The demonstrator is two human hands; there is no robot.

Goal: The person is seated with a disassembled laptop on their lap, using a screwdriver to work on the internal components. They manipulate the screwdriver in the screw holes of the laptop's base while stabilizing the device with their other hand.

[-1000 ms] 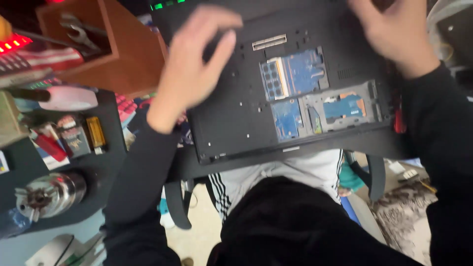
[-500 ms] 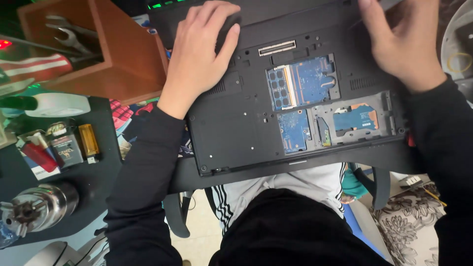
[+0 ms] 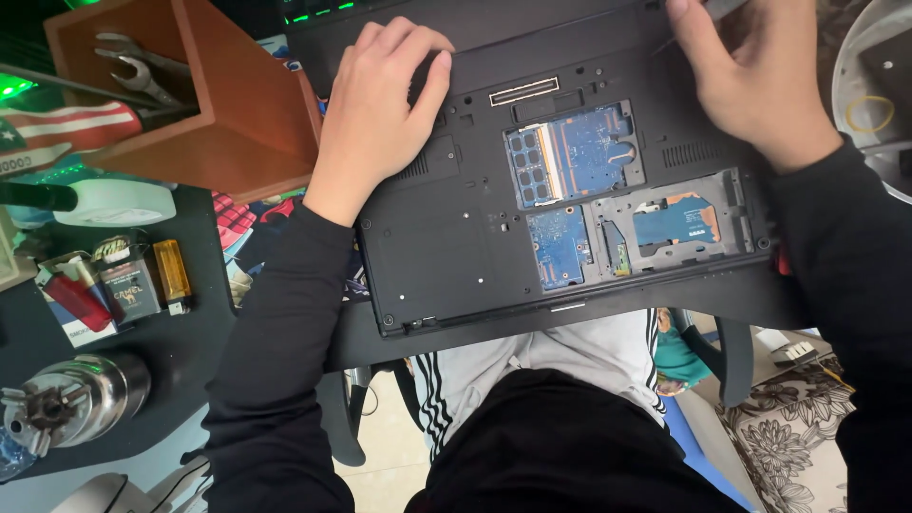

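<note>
Black plastic fills the head view: a laptop (image 3: 560, 199) lies upside down on the desk edge (image 3: 285, 351), right in front of the seated person, its underside facing up. Its long axis runs left to right across the view, tilted slightly so the right end sits higher, and its near long edge overhangs toward the person's lap. The service cover is off, so the blue memory boards (image 3: 575, 157) and an open drive bay (image 3: 670, 223) show.

The left hand (image 3: 380, 104) lies flat, palm down, fingers loosely spread over the far left corner of the base, gripping nothing; it seems to press the machine down so that it does not slide. The right hand (image 3: 750, 76) rests at the far right corner with fingers curled toward the rear edge. Something thin and grey shows at its fingertips, but I cannot tell whether the hand holds it.

To the left stands a brown wooden box (image 3: 228, 104) with wrenches (image 3: 133, 66) inside, apart from the laptop. Nearer lie a yellow lighter (image 3: 172, 273), a red lighter (image 3: 76, 299) and a shiny metal flask (image 3: 71, 394).
</note>
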